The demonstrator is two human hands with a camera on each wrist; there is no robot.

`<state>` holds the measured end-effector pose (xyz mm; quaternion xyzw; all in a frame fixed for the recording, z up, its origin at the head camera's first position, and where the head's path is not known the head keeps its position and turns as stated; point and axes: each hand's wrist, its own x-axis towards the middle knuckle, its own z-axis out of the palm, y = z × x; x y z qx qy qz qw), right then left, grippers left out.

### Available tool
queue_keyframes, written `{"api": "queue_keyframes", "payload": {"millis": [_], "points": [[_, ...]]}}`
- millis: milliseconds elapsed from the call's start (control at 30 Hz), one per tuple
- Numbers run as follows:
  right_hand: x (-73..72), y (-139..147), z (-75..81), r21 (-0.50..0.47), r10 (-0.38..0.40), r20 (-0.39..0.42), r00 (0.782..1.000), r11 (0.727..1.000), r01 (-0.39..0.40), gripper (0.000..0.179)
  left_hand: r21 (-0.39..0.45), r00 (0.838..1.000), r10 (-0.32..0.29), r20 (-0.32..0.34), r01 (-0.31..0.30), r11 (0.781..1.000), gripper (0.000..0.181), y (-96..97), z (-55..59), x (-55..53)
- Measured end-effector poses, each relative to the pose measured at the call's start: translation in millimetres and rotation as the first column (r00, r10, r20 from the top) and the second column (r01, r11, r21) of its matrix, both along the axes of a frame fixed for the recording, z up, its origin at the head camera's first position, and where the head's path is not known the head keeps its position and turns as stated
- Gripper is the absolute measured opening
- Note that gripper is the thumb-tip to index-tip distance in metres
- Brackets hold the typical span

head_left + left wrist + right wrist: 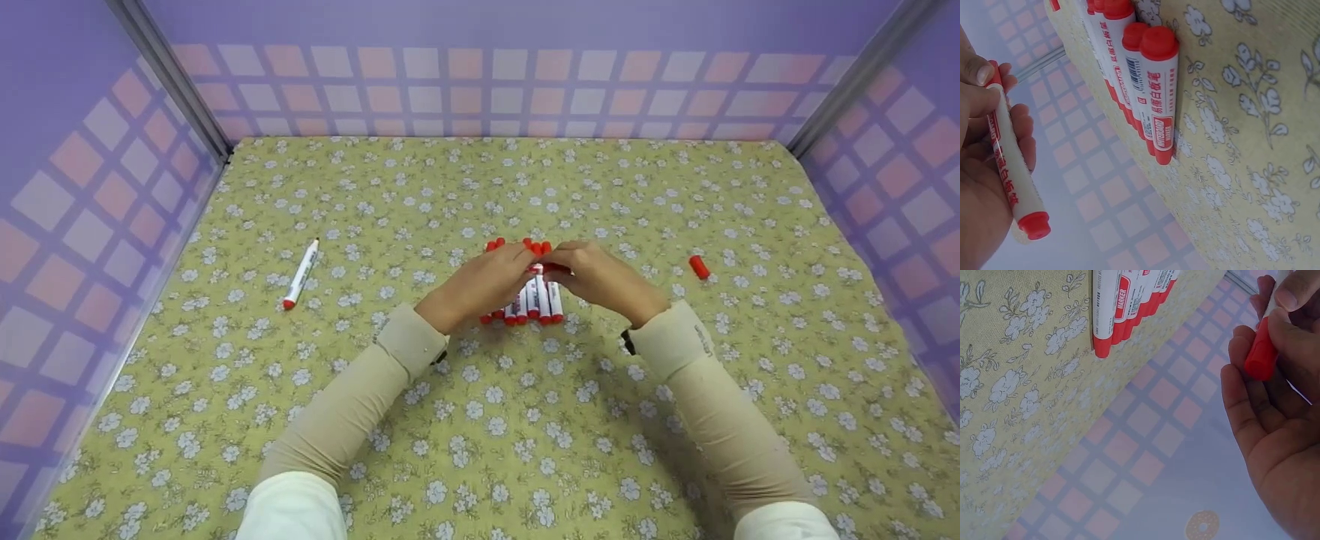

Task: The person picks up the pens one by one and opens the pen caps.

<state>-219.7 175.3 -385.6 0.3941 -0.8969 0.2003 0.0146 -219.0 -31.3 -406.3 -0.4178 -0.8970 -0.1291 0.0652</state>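
Note:
Both hands meet over a row of whiteboard markers [532,300] near the middle of the table. My left hand [484,285] grips a white whiteboard marker [1010,152] round its barrel, with red lettering and a red end plug showing. At the marker's other end, my right hand [600,277] pinches its red cap [1262,354], which meets the white barrel. In the head view the fingers hide most of this held marker. Below the hands, the row lies side by side, red caps pointing away.
Off to the left lies a single uncapped marker [301,274], dark tip pointing away. A loose red cap [699,267] lies on the right. Flowered cloth [480,450] covers the table, and checked purple panels [480,67] enclose its back and sides.

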Motion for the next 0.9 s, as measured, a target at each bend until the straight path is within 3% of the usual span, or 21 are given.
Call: {"api": "queue_keyframes", "payload": {"millis": [367, 667, 900], "points": [[5.8, -7.8, -2.0, 0.139, -0.007, -0.018, 1.0, 0.99, 0.01, 0.013, 0.028, 1.0, -0.009, 0.017, 0.008, 1.0, 0.026, -3.5, -5.5, 1.0], [6.0, -8.7, -5.7, 0.136, -0.001, -0.088, 0.996, 0.991, 0.013, 0.012, 0.074, 0.999, -0.03, 0.011, 0.03, 0.997, 0.024, -3.7, -8.2, 0.5], [6.4, -8.1, -9.3, 0.097, 0.005, -0.169, 0.986, 0.995, 0.012, 0.013, 0.094, 0.999, -0.008, 0.038, 0.005, 0.996, 0.022, -2.3, -5.8, 1.2]]}}
